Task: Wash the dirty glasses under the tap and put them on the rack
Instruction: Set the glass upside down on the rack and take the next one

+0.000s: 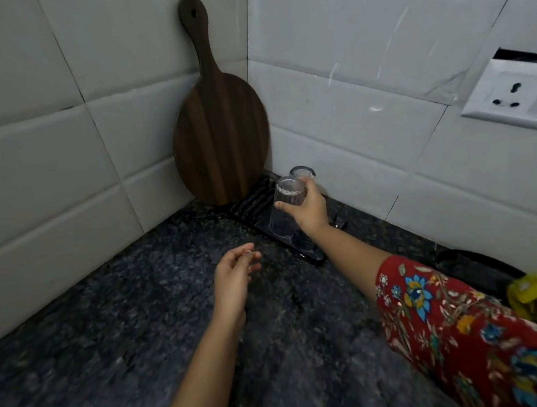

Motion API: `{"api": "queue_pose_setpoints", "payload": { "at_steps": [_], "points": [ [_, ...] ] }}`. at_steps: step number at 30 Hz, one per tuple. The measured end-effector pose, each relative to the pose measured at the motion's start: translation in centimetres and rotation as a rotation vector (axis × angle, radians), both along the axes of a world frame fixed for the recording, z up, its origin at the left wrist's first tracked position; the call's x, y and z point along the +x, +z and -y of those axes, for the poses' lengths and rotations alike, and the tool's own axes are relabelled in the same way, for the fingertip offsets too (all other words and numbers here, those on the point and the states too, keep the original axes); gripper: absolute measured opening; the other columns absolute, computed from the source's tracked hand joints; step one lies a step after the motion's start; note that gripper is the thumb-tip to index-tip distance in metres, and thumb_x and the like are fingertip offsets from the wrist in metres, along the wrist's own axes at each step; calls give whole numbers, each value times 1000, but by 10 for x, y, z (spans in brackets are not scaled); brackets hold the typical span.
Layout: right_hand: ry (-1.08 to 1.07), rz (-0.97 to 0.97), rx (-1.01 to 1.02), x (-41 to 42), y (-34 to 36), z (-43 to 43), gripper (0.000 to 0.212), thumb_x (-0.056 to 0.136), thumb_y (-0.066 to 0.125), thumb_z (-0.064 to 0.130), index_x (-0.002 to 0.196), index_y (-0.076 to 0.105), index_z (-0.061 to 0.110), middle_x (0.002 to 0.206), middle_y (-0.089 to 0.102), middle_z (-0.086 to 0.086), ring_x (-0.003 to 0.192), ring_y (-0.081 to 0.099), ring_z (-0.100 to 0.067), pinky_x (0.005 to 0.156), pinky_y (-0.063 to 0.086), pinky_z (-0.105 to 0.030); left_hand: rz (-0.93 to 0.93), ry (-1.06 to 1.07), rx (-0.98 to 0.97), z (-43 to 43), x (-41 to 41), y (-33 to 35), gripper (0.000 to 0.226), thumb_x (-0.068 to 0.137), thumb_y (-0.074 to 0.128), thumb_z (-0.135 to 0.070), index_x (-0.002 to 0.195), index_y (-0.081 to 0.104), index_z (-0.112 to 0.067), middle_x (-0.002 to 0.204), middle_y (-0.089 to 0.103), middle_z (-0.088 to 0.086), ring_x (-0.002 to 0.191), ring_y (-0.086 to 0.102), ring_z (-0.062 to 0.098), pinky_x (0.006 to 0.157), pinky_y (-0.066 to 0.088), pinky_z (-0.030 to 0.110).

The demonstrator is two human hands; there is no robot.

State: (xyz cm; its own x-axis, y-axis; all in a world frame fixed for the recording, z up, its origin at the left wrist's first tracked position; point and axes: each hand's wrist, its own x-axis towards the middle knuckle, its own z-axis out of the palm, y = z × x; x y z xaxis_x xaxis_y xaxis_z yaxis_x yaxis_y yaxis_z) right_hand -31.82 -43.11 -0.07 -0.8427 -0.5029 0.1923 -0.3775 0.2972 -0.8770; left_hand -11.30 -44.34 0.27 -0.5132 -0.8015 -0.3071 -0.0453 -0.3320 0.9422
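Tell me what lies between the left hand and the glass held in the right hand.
Between left hand and glass, the head view shows only bare dark counter and the near edge of the black rack.

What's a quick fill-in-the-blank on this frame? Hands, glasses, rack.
1. The right hand grips a glass turned ____ down.
2. The left hand holds ____.
3. Behind that glass, ____ other glass stands on the rack.
Missing: upside; nothing; one.
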Motion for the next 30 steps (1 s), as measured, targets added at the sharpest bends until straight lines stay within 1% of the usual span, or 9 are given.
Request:
{"api": "queue_pose_setpoints", "payload": {
  "at_steps": [4,7,9,12,14,17,19,24,30],
  "points": [
    [-12,-13,26,0,-1,2,74,65,87,26,126,47,11,123,61,-10,113,57,-23,96,47,-34,5,3,0,-3,-2,-3,17,99,51,-21,110,65,-20,96,70,-3,85,65,14,71,45,23],
    [-11,-15,38,3,-1,0,73,66,86,28,124,46,12,122,61,-11,114,58,-25,96,48,-35,14,1,-2,-6,-1,-3,17,99,52,-21,110,65,-20,96,70,-4,85,65,12,71,45,23],
    [10,17,76,7,2,-4,76,69,85,27,130,43,12,128,58,-11,119,55,-25,97,44,-31,15,-3,-12,-8,-1,0,17,99,52,-20,110,65,-20,97,70,-3,85,65,12,69,45,22],
    [-12,167,21,25,16,-20,76,75,80,27,137,38,11,136,52,-10,124,50,-24,99,41,-31,-18,-9,-36,-16,-2,9,18,99,52,-18,113,64,-16,97,70,0,83,65,12,64,45,18],
    [-38,340,-126,41,32,-43,60,82,73,25,133,44,13,129,57,-6,119,54,-22,99,45,-33,-53,-27,-49,-25,-3,16,20,99,51,-15,114,64,-13,97,70,2,84,64,12,66,48,16],
    [11,521,-265,69,65,-101,28,89,64,20,116,58,17,108,68,-2,102,65,-19,86,53,-31,-104,-113,-82,-51,-7,30,19,99,51,-13,113,65,-12,97,69,4,83,64,12,64,50,11],
    [35,547,-300,87,84,-150,15,92,59,18,106,64,18,100,72,-1,92,68,-17,81,54,-29,-143,-190,-94,-77,-11,40,19,99,51,-12,112,65,-12,97,70,5,83,65,12,63,50,9],
    [-10,490,-229,119,98,-279,16,95,54,17,105,66,15,94,74,0,83,68,-13,78,54,-25,-184,-410,-98,-157,-16,52,19,99,51,-11,109,66,-12,91,71,1,79,66,11,63,48,9],
    [-202,530,34,131,44,-411,11,92,59,18,100,66,16,96,73,-4,78,66,-11,72,47,-24,-113,-682,7,-246,-18,37,17,98,50,-11,104,67,-11,85,70,1,71,64,10,61,48,10]
  ]
}}
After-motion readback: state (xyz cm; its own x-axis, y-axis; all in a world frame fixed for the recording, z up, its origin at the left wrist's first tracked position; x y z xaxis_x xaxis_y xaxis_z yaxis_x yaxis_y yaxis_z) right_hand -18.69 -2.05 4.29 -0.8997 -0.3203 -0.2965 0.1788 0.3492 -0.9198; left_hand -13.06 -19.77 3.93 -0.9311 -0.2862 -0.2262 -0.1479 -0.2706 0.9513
